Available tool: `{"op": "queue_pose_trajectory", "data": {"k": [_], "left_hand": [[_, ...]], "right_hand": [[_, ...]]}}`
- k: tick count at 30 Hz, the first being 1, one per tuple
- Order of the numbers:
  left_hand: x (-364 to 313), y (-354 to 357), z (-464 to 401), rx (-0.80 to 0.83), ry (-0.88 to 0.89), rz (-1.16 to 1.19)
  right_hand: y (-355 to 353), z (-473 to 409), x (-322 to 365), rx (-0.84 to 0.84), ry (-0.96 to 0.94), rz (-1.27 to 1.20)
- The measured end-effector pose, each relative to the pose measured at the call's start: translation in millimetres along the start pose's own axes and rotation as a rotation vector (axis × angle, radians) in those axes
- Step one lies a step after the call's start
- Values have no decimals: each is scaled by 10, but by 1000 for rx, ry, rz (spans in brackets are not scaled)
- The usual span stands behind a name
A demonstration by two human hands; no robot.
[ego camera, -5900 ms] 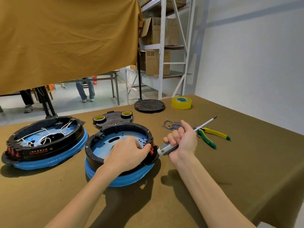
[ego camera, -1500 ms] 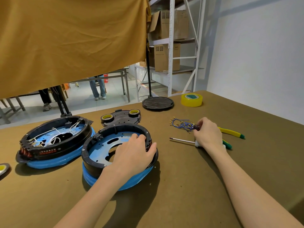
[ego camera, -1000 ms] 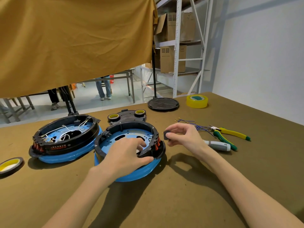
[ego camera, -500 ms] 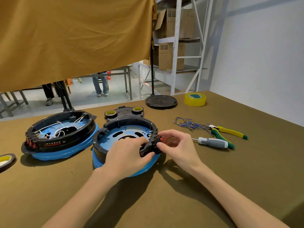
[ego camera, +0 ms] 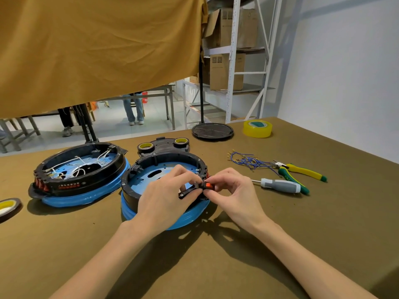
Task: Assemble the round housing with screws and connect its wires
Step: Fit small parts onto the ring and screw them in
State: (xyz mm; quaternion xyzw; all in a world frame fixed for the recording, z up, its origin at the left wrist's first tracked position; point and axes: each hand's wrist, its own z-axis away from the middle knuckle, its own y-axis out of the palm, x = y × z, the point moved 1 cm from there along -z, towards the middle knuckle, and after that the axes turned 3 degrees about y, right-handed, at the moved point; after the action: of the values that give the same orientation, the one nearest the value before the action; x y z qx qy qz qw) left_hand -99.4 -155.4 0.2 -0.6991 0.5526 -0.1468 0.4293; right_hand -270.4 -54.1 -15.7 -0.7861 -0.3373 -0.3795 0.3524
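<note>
The round housing, a black ring on a blue base, sits at the centre of the frame on the brown surface, directly ahead of both hands. At its right-hand rim, on the side nearest the camera, the two hands meet over a small black switch block with a red-orange face. The right hand pinches that block between thumb and forefinger from the right. The left hand reaches across the ring from the lower left, its fingers curled on a slim black bracket that runs from the block down and left along the rim. So the part's long axis follows the ring's edge, lower left to upper right, and seating it probably means pressing it in toward the rim.

The screwdriver lies just right of the right hand, handle to the right, so that hand is the nearer one for it. The blue wires lie beyond, upper right, beside the pliers.
</note>
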Motion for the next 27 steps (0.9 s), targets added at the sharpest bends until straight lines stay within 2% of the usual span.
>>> {"op": "queue_pose_trajectory", "data": {"k": [10, 17, 24, 27], "left_hand": [[41, 12, -4, 0, 10, 55], [40, 5, -2, -20, -14, 79], [27, 8, -9, -54, -37, 102], [25, 11, 1, -72, -32, 88]], "right_hand": [[32, 26, 87, -39, -22, -206], [33, 43, 106, -7, -31, -160], [43, 52, 73, -10, -33, -2], [51, 56, 72, 18, 11, -30]]}}
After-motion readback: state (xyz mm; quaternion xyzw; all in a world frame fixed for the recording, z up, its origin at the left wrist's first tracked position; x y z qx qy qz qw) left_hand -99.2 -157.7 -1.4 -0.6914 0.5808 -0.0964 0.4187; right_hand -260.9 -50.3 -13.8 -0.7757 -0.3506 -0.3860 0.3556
